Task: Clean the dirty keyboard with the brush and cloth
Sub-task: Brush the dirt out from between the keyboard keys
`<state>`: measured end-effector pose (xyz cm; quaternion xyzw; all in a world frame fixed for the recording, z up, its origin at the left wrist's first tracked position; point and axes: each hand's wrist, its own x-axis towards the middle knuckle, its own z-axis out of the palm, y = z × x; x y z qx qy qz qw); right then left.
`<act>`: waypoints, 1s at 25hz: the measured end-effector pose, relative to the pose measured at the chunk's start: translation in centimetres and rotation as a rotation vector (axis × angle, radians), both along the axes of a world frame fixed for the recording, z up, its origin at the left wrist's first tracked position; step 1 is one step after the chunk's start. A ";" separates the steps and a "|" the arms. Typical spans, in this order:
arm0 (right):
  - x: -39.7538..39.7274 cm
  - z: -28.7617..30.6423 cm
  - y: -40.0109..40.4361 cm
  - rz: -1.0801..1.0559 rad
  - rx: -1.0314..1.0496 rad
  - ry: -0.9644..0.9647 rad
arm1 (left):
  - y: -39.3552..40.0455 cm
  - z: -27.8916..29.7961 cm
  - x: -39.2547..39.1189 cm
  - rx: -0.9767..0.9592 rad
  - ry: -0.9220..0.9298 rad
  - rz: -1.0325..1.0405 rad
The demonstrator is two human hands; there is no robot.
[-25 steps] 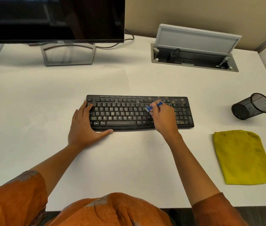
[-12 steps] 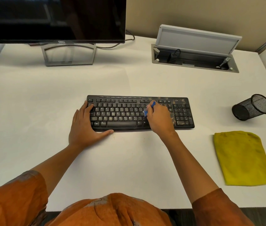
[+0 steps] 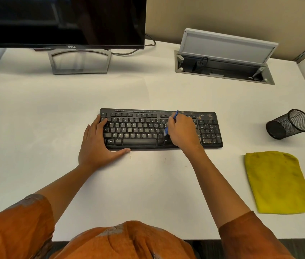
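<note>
A black keyboard [image 3: 140, 128] lies in the middle of the white desk, with brownish dirt specks on its right part. My right hand [image 3: 182, 130] grips a small blue brush [image 3: 175, 116]; the handle sticks up behind my fingers and the bristle end touches the keys right of the letter block. My left hand [image 3: 97, 144] rests flat on the keyboard's left end, fingers on the keys and thumb along its front edge. A folded yellow cloth [image 3: 277, 182] lies on the desk at the right, apart from both hands.
A black mesh pen cup [image 3: 290, 124] lies on its side right of the keyboard. A dark monitor [image 3: 63, 21] on a grey stand is at the back left. An open cable box [image 3: 224, 58] is set into the desk at the back right.
My right hand has swept the brush from pointing right to nearly upright, with the bristles moving down and left over the keys. My left hand has stayed in place.
</note>
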<state>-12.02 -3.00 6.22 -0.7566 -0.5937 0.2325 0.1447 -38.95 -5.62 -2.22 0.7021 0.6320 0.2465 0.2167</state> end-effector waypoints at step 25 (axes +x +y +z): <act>1.4 -1.3 -2.1 -0.049 -0.018 0.182 | 0.1 -0.3 -0.1 -0.009 0.008 0.002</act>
